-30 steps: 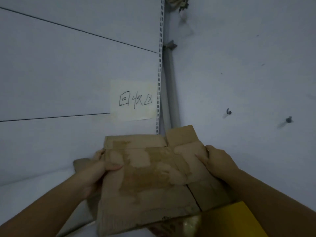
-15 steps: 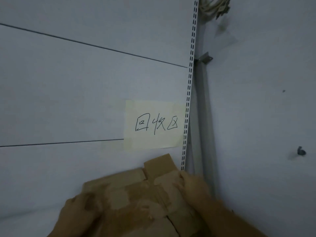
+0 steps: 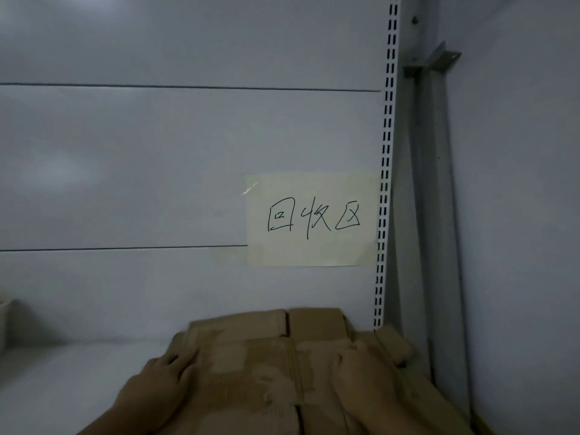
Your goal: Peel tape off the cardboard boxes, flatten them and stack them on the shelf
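A flattened brown cardboard box (image 3: 266,356) with torn patches where tape came off lies on the white shelf (image 3: 78,365), near the back panel. More flat cardboard shows under it at the far edge (image 3: 314,318) and at the right (image 3: 392,343). My left hand (image 3: 160,384) rests on the box's left edge, fingers curled over it. My right hand (image 3: 361,375) lies flat on the box's right part. Whether either hand grips or only presses is unclear.
A pale yellow note (image 3: 310,219) with handwritten characters is stuck on the back panel. A slotted white upright (image 3: 387,152) and a grey metal bracket (image 3: 433,64) stand at the right, beside the side wall. A white container edge (image 3: 4,318) shows at far left.
The view has risen and moved closer to the shelf's back panel. Both hands have carried the flattened box forward and down onto the shelf, under the note.
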The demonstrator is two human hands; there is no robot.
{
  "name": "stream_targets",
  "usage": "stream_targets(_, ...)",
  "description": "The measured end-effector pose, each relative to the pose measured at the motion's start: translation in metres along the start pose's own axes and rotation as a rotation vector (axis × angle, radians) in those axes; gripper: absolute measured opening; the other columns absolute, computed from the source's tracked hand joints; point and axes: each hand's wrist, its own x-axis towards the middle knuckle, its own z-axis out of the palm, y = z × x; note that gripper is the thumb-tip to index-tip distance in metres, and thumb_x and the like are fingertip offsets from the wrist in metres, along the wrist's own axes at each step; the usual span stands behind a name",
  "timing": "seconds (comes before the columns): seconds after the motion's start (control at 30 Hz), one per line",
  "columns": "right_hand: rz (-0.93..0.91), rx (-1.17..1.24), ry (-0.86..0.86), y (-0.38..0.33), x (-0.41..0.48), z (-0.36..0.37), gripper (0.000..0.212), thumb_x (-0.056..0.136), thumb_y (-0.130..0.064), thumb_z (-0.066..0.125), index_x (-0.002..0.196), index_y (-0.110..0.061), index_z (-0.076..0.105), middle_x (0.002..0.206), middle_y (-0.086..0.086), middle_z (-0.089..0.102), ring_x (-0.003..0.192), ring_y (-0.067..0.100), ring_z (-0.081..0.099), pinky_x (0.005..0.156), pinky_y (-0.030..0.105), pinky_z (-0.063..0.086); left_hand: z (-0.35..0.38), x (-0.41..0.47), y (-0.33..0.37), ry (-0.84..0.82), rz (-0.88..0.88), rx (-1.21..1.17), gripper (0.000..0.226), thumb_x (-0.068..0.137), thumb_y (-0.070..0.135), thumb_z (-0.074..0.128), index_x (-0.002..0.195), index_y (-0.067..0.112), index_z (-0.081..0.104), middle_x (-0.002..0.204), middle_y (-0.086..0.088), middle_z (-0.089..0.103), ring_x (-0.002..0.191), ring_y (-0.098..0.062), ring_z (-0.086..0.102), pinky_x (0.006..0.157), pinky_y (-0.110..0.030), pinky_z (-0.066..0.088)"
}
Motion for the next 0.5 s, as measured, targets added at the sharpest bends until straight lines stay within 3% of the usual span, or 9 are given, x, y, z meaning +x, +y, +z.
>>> stream_targets(0.03,-0.088,-0.034,0.021,0.005,0.000,0.007,0.019,0.068,-0.028,0.076,0.060,-0.019,0.062,0.081,0.011,0.069,0.048,0.009,0.048,0.041,0.019,0.025,0.001,-0.004,0.006,-0.048,-0.038,0.125,0.048,0.095,0.051,0.018,0.143,0.046,0.020,0.153,0.008,0.026,0.132,-0.020,0.036,0.106,-0.039,0.033)
stream_targets(0.07,-0.113,0.029,-0.035,0.007,0.000,0.013,0.019,0.081,-0.026,0.063,0.066,-0.015,0.059,0.096,0.013,0.068,0.059,0.010,0.049,0.046,0.022,0.029,0.003,0.000,0.006,-0.043,-0.079,0.110,0.048,0.095,0.051,0.017,0.142,0.046,0.020,0.152,0.007,0.030,0.130,-0.020,0.037,0.104,-0.039,0.034)
stream_targets(0.13,-0.060,0.117,-0.101,0.009,0.001,0.025,0.029,0.095,-0.025,0.035,0.095,-0.009,0.060,0.120,0.012,0.057,0.076,0.013,0.046,0.057,0.026,0.033,-0.001,-0.003,0.009,-0.080,-0.114,0.161,0.049,0.094,0.052,0.015,0.142,0.046,0.020,0.147,0.003,0.037,0.127,-0.020,0.040,0.101,-0.040,0.037)
stream_targets(0.2,-0.069,0.144,-0.057,0.011,0.000,0.029,0.034,0.096,-0.026,0.031,0.111,-0.010,0.057,0.127,0.009,0.053,0.095,0.018,0.052,0.074,0.026,0.041,0.001,-0.003,0.013,-0.100,-0.109,0.247,0.049,0.094,0.052,0.015,0.142,0.046,0.020,0.142,0.000,0.043,0.123,-0.021,0.043,0.098,-0.040,0.038)
stream_targets(0.3,-0.095,0.163,0.055,0.006,-0.007,0.013,0.033,0.094,-0.025,0.036,0.116,-0.016,0.059,0.142,0.004,0.043,0.124,0.020,0.041,0.102,0.030,0.036,-0.007,-0.006,0.017,-0.129,-0.133,0.272,0.049,0.094,0.051,0.016,0.142,0.043,0.022,0.140,-0.005,0.044,0.123,-0.024,0.044,0.098,-0.041,0.038)
stream_targets(0.4,-0.224,0.353,0.178,-0.003,-0.020,-0.010,0.019,0.090,-0.017,0.049,0.096,-0.018,0.067,0.137,0.003,0.049,0.112,0.019,0.050,0.091,0.035,0.045,-0.016,-0.011,0.021,-0.186,-0.123,0.319,0.050,0.095,0.050,0.017,0.143,0.036,0.024,0.140,-0.008,0.042,0.123,-0.028,0.043,0.099,-0.042,0.036)
stream_targets(0.47,-0.287,0.582,0.218,-0.014,-0.028,-0.034,0.016,0.088,-0.018,0.056,0.085,-0.031,0.065,0.124,-0.014,0.052,0.095,0.007,0.057,0.081,0.036,0.051,-0.025,-0.009,0.024,-0.198,-0.070,0.394,0.051,0.094,0.050,0.019,0.140,0.029,0.029,0.138,-0.008,0.044,0.121,-0.029,0.045,0.098,-0.044,0.037)
stream_targets(0.5,-0.324,0.725,0.279,-0.019,-0.032,-0.051,0.018,0.087,-0.023,0.057,0.082,-0.039,0.062,0.116,-0.023,0.052,0.092,0.000,0.057,0.078,0.031,0.054,-0.032,-0.005,0.025,-0.184,-0.034,0.431,0.053,0.093,0.052,0.020,0.138,0.027,0.032,0.136,-0.007,0.046,0.120,-0.028,0.046,0.098,-0.044,0.037)
